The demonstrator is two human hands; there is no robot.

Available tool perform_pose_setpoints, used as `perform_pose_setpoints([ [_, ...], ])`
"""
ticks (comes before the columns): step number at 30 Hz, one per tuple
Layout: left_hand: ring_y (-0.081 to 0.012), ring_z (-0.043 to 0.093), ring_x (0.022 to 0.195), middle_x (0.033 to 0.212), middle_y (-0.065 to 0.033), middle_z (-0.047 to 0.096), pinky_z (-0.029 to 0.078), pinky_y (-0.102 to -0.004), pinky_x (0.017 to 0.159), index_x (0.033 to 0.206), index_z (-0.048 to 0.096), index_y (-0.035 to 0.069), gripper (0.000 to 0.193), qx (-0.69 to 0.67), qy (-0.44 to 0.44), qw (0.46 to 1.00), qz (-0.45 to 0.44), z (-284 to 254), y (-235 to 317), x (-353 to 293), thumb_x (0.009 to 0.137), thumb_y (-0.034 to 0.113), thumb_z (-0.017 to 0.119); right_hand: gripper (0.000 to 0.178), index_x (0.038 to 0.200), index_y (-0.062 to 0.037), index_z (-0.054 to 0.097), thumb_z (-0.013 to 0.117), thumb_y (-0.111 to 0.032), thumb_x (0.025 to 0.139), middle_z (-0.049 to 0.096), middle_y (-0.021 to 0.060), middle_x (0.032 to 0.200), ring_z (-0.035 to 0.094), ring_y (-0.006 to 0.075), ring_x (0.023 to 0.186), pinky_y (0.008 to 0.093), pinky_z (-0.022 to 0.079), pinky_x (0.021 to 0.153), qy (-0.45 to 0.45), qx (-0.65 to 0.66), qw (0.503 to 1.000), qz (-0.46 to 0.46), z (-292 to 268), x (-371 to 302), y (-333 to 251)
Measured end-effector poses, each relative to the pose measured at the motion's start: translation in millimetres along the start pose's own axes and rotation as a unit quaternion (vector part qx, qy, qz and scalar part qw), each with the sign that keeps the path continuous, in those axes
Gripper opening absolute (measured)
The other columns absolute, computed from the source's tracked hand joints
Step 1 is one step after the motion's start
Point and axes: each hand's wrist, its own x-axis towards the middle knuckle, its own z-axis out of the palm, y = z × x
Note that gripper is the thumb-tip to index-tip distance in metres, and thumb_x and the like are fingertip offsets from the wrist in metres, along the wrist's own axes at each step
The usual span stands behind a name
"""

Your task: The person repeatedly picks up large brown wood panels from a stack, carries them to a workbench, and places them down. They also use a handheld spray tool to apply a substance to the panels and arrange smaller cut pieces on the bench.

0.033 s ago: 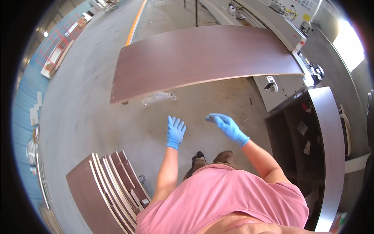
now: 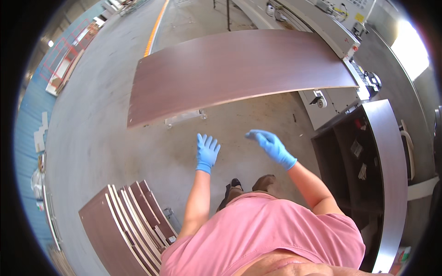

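Observation:
My left hand (image 2: pixel 207 153) wears a blue glove and is held in the air with its fingers spread, holding nothing. To its right hovers my gloved right hand (image 2: pixel 272 148), fingers stretched out and nothing visible in it. Both are on the near side of a large dark brown panel (image 2: pixel 239 69) and apart from it. The panel's right end rests at a white machine (image 2: pixel 352 69), while its left end sticks out over the floor. Small bright marks show near the panel's left corners.
Several brown boards with pale edges form a stack (image 2: pixel 115 225) at lower left. On the right stands a dark open cabinet (image 2: pixel 391 152) with small packets inside. A pale wheeled frame (image 2: pixel 184 118) shows under the panel. An orange-striped line (image 2: pixel 156 28) runs along the far floor.
The whole view has shifted slightly. The panel's left end sits a little farther left. My right hand has moved slightly right; my left hand has barely moved.

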Motion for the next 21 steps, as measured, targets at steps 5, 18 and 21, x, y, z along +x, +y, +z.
perform_pose_setpoints([
  [5, -0.0372, 0.039, 0.149, 0.161, -0.012, 0.042, 0.03, -0.0578, 0.123, 0.159, 0.039, 0.015, 0.085, -0.089, -0.018, 0.996, -0.008, 87.4, 1.6, 60.7, 0.096, 0.068, 0.061, 0.046, 0.138, 0.0037, 0.063, 0.056, -0.031, 0.108, 0.072, 0.0123, 0.132, 0.065, 0.0191, 0.125, 0.0337, 0.048, 0.109, 0.108, -0.014, 0.994, -0.026, -101.7, 41.2, -4.9],
  [18, -0.0319, 0.057, 0.134, 0.147, -0.0081, 0.061, 0.048, -0.0543, 0.111, 0.147, 0.056, 0.013, 0.061, -0.178, 0.152, 0.968, 0.086, 128.8, -55.8, -7.0, 0.093, 0.038, 0.069, 0.042, 0.116, -0.0018, 0.07, 0.063, -0.039, 0.097, 0.074, 0.0174, 0.118, 0.068, 0.0394, 0.111, 0.0464, 0.053, 0.097, 0.164, -0.473, 0.861, -0.084, -404.1, 274.5, 27.0],
  [21, -0.0332, 0.056, 0.134, 0.148, -0.0079, 0.06, 0.048, -0.0559, 0.11, 0.148, 0.055, 0.013, 0.066, -0.159, 0.239, 0.951, 0.12, 141.5, -69.0, -33.8, 0.09, 0.04, 0.072, 0.04, 0.114, -0.0053, 0.066, 0.066, -0.04, 0.094, 0.067, 0.0162, 0.12, 0.062, 0.0381, 0.115, 0.0483, 0.049, 0.097, 0.188, -0.599, 0.772, -0.098, -463.4, 326.6, 56.9],
])
